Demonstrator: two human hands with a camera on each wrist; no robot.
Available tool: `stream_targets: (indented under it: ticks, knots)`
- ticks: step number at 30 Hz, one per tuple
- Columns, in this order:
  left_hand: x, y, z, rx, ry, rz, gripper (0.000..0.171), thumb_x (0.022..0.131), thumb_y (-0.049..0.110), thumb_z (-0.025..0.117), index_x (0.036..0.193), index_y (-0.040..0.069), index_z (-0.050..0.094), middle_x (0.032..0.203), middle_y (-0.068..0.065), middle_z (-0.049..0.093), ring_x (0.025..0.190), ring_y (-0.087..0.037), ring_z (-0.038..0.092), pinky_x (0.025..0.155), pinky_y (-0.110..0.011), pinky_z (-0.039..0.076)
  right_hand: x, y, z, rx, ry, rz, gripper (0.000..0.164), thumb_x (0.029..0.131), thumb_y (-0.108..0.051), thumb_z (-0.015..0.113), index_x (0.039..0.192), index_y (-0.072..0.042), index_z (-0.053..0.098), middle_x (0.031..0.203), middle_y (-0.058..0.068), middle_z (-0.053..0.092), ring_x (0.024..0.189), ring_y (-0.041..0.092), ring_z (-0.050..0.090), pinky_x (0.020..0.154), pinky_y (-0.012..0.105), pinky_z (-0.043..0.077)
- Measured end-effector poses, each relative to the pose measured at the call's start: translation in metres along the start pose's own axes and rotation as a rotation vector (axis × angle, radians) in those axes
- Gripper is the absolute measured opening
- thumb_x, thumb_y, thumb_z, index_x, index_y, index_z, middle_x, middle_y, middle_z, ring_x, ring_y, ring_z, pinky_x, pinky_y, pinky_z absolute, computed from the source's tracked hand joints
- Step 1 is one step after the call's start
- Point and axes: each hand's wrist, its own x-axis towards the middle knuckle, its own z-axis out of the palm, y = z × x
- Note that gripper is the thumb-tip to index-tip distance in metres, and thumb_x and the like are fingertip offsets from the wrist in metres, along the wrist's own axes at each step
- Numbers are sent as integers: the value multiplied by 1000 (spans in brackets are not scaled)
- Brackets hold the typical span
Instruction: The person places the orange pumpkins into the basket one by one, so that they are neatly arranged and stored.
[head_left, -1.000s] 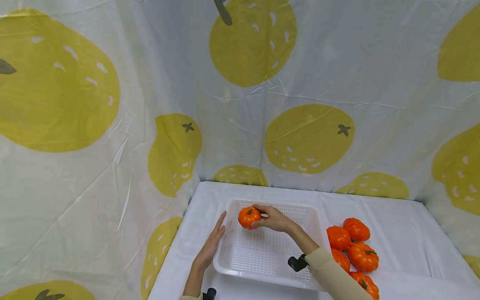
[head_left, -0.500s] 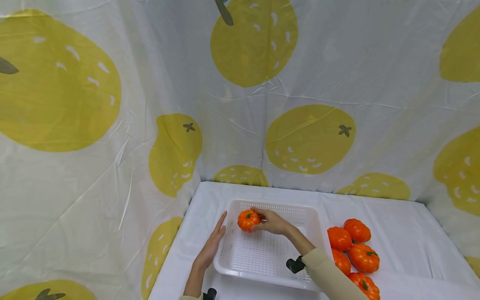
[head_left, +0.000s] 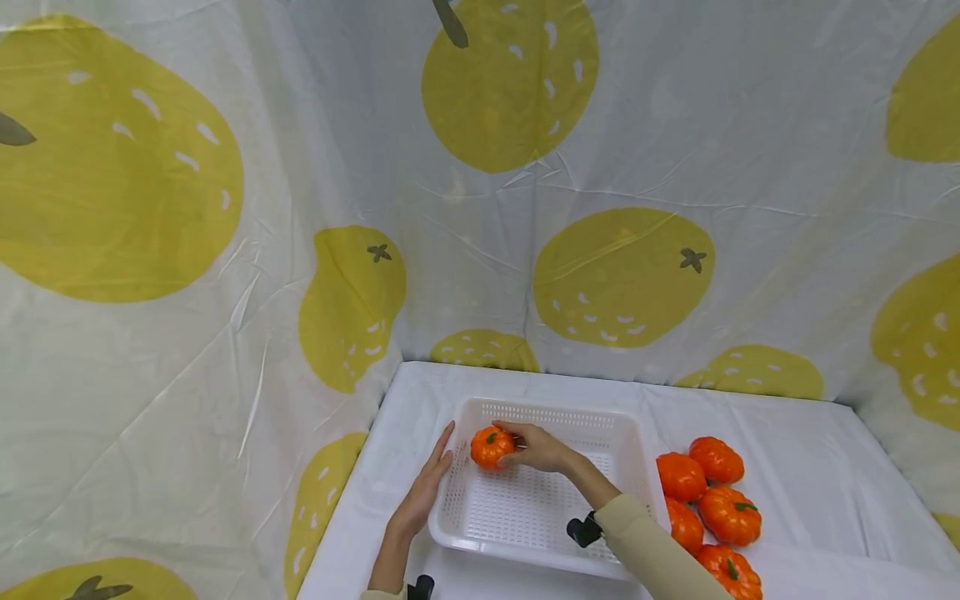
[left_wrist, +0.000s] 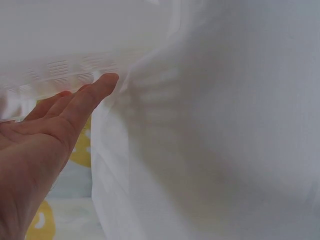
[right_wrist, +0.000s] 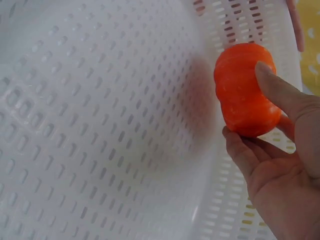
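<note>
A small orange pumpkin (head_left: 491, 448) with a green stem is in my right hand (head_left: 542, 447), pinched between thumb and fingers. It is inside the white perforated plastic basket (head_left: 540, 557), near the left wall. The right wrist view shows the pumpkin (right_wrist: 245, 90) close to the basket's slotted wall; whether it touches the bottom I cannot tell. My left hand (head_left: 422, 493) lies along the outside of the basket's left side with its fingers straight. In the left wrist view, that hand's fingers (left_wrist: 85, 102) reach up beside the basket wall.
To the right of the basket several more orange pumpkins (head_left: 729, 515) sit close together on the white-covered table (head_left: 810, 467). A white curtain with yellow fruit prints (head_left: 622, 275) hangs behind and to the left of the table.
My right hand has moved the pumpkin slightly left and down in the head view, towards the near left of the basket. My left hand has stayed at the basket's side.
</note>
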Motion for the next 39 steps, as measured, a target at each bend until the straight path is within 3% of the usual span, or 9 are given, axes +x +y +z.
stream_targets:
  ticks: [14, 20, 30, 36, 39]
  knots:
    - [2, 1, 1, -1, -5, -3, 57, 111, 48, 34, 165, 42, 16, 177, -3, 5, 161, -45, 7, 120, -77, 13, 0, 12, 2, 17, -27, 17, 75, 92, -6, 77, 155, 8, 38, 158, 28, 44, 142, 48, 48, 117, 57, 41]
    - [2, -1, 1, 8, -5, -3, 58, 111, 50, 34, 165, 42, 16, 177, -2, 5, 161, -45, 7, 120, -77, 15, 0, 11, 4, -47, -17, -2, 75, 92, -6, 77, 156, 4, 40, 157, 27, 47, 139, 46, 52, 114, 53, 46]
    - [2, -3, 0, 7, 10, -7, 56, 110, 51, 34, 164, 47, 16, 177, 1, 5, 162, -44, 6, 120, -76, 16, -2, 8, 6, -181, 41, 17, 73, 87, -9, 82, 152, -2, 49, 144, 22, 62, 109, 33, 68, 97, 50, 58]
    - [1, -4, 0, 17, 12, -6, 57, 110, 51, 34, 164, 46, 16, 177, 0, 6, 161, -45, 8, 120, -74, 19, -2, 9, 7, -193, 61, 42, 72, 87, -10, 82, 152, -3, 50, 142, 19, 64, 106, 30, 68, 95, 47, 59]
    - [1, -3, 0, 22, 10, -3, 58, 110, 50, 35, 165, 44, 16, 177, -1, 6, 161, -45, 7, 120, -75, 16, -1, 8, 9, -210, 83, 48, 72, 87, -13, 83, 151, -4, 52, 137, 17, 66, 103, 28, 68, 92, 43, 60]
